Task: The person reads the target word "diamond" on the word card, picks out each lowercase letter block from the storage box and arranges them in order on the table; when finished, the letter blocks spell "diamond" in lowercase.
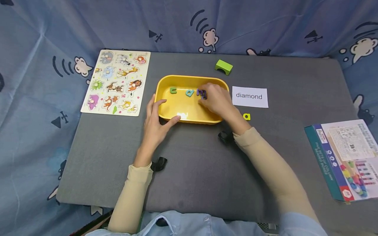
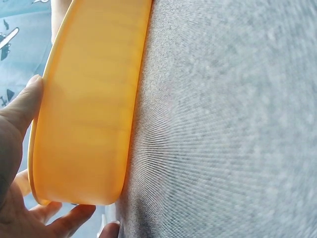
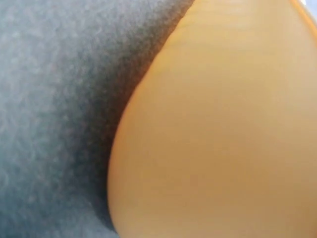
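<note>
Your left hand (image 1: 155, 123) spreads its fingers and thumb wide around the left end of the yellow tray (image 1: 180, 109), which sits mid-surface (image 1: 189, 170). Your thumb touches the near rim; the wrist view cuts off part of that hand at its left and bottom edges. Your right hand (image 1: 215, 98) reaches into the tray's right side, grip narrow, thumb and finger pinching a purple piece (image 1: 202, 94). Your fingers partly cover it, so its shape, or whether it is more than one letter, is hard to make out. The right wrist view is filled by the tray's blurred outer wall and grey cloth. Inside the tray, left of the purple piece, lie a teal letter (image 1: 190, 93) and, further left, a green letter (image 1: 173, 90). Outside, near your right forearm, is a yellow letter (image 1: 246, 116); above it, a card (image 1: 250, 97) reads "diamond". A green block (image 1: 223, 67) stands behind the tray. An animal board (image 1: 116, 83) lies to the left; at far right, the frame cuts off a box (image 1: 339, 160), its small print unreadable.
</note>
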`<act>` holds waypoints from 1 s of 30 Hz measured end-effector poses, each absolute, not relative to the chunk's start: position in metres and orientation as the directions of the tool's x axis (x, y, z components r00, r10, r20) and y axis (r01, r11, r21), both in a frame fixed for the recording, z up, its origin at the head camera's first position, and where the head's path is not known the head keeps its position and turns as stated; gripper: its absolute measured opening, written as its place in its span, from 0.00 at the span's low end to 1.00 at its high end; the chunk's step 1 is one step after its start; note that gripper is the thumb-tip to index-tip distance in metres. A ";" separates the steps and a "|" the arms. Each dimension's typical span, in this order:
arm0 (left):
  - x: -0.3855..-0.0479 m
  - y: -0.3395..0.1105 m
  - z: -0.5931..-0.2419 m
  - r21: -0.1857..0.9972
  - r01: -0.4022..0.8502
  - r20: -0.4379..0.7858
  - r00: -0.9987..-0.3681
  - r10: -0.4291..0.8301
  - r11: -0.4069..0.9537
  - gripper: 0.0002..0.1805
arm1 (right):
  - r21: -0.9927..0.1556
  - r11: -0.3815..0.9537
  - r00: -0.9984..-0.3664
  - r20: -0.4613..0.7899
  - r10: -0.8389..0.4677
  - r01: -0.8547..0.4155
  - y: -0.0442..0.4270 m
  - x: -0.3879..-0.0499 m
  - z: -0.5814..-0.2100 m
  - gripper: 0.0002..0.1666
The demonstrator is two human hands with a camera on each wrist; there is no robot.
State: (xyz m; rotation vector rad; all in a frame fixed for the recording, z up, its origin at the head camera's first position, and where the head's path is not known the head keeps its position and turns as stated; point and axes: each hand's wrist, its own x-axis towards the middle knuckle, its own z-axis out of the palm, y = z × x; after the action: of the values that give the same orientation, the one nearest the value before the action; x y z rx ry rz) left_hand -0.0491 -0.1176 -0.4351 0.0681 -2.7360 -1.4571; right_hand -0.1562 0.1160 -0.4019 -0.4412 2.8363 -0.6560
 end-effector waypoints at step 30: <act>-0.050 -0.118 -0.435 0.831 -0.023 0.005 -0.999 -0.050 0.555 0.41 | -0.528 0.780 -0.909 -0.039 -0.416 -0.334 0.116 -0.149 -0.400 0.15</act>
State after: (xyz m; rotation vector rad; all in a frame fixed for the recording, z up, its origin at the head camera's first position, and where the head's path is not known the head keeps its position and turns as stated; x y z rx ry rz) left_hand -0.0499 -0.1179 -0.4349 0.0650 -2.7454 -1.4667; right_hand -0.1495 0.1162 -0.4000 -0.5978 2.8175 -0.7925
